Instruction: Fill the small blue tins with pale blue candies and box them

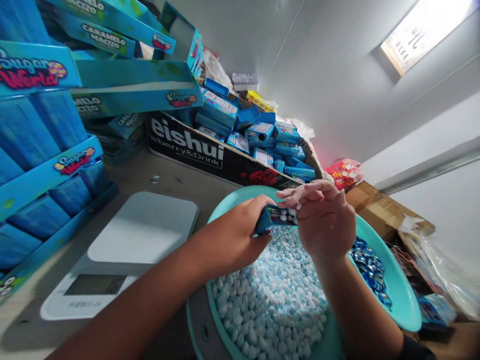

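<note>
My left hand [252,225] is closed around a small blue candy box [275,215], held tilted above a turquoise basin [225,202]. White candies show at the box's end that faces my right hand. Pale blue and white candies [270,295] fill much of the basin below. Close against that end of the box, my right hand [324,215] is raised, fingers stretched out and loosely curved toward the left. A few white candies sit or fall between its fingers and the box; whether more lie inside the palm is hidden.
A white kitchen scale [144,227] stands left of the basin. Stacked blue display boxes [41,170] rise at far left. Behind is a black carton [187,150] of small blue boxes [258,132]. A second turquoise bowl [403,305] at right holds blue shiny pieces [369,265].
</note>
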A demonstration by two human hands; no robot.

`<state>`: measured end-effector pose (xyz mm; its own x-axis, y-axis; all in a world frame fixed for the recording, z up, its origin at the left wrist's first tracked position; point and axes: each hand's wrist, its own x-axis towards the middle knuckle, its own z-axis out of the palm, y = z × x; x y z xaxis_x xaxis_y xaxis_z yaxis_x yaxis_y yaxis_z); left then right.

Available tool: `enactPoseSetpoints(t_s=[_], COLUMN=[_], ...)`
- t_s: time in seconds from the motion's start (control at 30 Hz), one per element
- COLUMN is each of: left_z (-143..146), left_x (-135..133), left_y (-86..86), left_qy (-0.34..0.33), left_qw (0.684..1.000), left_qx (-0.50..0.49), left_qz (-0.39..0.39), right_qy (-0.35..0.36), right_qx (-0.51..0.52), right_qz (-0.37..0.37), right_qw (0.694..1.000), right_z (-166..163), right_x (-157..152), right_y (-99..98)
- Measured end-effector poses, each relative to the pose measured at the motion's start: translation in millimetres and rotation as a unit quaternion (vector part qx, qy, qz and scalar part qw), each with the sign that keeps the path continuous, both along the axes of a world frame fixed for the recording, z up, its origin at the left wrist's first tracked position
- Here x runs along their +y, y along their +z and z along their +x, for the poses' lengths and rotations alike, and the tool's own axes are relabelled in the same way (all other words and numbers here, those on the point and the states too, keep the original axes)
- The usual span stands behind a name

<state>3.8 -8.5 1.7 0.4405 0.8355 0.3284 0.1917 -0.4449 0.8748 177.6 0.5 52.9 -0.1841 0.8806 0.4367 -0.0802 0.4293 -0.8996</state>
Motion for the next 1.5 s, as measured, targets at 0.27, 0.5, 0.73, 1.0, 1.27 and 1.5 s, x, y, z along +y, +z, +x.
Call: enactPoseSetpoints(t_s=[0.27, 0.5, 0.73, 1.0, 1.27, 1.5], left_z=[1, 1, 2, 1, 2, 2], left_x=[0, 3, 3, 1, 2, 2], left_y=[0.7, -2.5, 0.9, 3.4, 6.1, 7.7], left_qy=[0.017, 0.013, 0.041, 0.106, 0.127, 0.129], left_qw=[1.0, 0.999, 0.999, 0.994, 0.991, 0.991], left_qx=[-0.011, -0.023, -0.018, -0.01, -0.007, 0.007], left_qz=[0.016, 0.024, 0.018, -0.018, -0.038, -0.034], right_qy=[-0.034, 0.005, -0.024, -0.18, -0.164, -0.157], right_qx=[-0.014, -0.033, -0.052, -0.322, -0.345, -0.3], right_qz=[0.061, 0.105, 0.142, 0.086, 0.093, 0.077], right_qw=[0.997, 0.994, 0.988, 0.925, 0.919, 0.938], right_z=[-1, -5, -4, 5, 4, 4], right_x=[-1, -4, -1, 9, 10, 5], right_y=[-0.9, -5.9, -7.9, -6.5, -5.7, -5.5])
